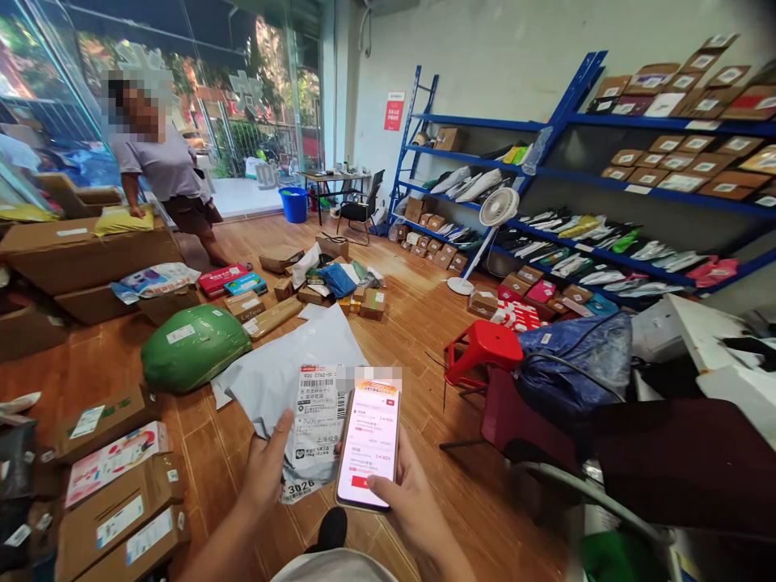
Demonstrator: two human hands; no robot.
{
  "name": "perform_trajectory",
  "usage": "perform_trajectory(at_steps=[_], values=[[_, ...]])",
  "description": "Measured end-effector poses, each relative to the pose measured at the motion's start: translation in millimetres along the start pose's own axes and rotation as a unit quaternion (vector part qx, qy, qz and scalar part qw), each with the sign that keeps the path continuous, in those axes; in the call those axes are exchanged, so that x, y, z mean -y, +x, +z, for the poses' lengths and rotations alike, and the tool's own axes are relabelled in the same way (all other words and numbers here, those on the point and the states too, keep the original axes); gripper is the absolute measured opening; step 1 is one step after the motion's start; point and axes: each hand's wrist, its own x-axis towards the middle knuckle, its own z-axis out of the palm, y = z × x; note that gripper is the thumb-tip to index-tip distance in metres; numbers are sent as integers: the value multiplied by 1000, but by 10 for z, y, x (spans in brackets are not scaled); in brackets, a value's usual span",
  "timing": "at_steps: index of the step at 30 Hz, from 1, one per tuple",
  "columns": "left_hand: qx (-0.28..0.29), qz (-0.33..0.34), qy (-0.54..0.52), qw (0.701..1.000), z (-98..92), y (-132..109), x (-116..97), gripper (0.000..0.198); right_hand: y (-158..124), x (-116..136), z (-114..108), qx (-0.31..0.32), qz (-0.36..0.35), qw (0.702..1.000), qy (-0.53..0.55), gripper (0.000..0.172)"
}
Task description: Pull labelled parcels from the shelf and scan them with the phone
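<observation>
My left hand grips a grey plastic mailer bag by its lower edge, thumb pressed beside the white shipping label with a barcode. My right hand holds a smartphone upright, thumb across its lower edge, the lit screen showing a list with red buttons. The phone sits just right of the label, partly overlapping the bag.
A green wrapped parcel and several cardboard boxes lie on the wooden floor at left. More parcels are heaped mid-floor. A person stands at back left. A red stool, white fan and blue shelves stand right.
</observation>
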Motion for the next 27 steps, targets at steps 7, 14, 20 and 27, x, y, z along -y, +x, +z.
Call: perform_trajectory(at_steps=[7, 14, 20, 27], values=[[12, 2, 19, 1000, -59, 40, 1, 37, 79, 3, 121, -100, 0, 993, 71, 58], [-25, 5, 37, 999, -4, 34, -25, 24, 160, 13, 150, -220, -12, 972, 80, 58], [-23, -1, 42, 999, -7, 50, -9, 24, 169, -28, 80, -208, -15, 973, 95, 57], [-28, -19, 42, 999, 18, 48, -29, 18, 94, 14, 27, -64, -1, 995, 74, 68]])
